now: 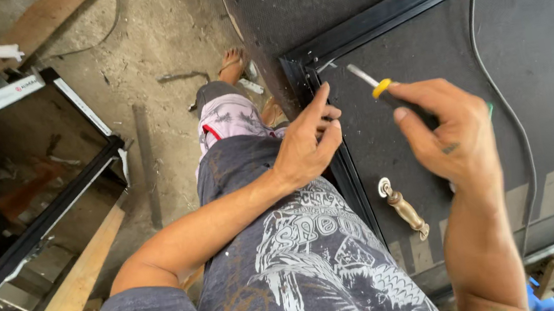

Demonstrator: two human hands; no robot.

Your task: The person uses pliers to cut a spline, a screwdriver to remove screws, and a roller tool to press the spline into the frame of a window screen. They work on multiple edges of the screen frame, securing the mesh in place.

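Open dark panel spreads upper right, crossed only by a black cable; a brass handle juts lower centre.

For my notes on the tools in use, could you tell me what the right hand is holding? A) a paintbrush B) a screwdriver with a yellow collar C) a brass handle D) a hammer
B: the right hand grips a screwdriver whose metal shaft points toward the corner of the black frame.

A screwdriver with a yellow collar, a dark handle and a bright metal shaft sits in the right hand, its tip slanting up and left toward the corner of a black metal frame. The frame borders a dark mesh-like panel, seemingly a door, carrying a brass handle.
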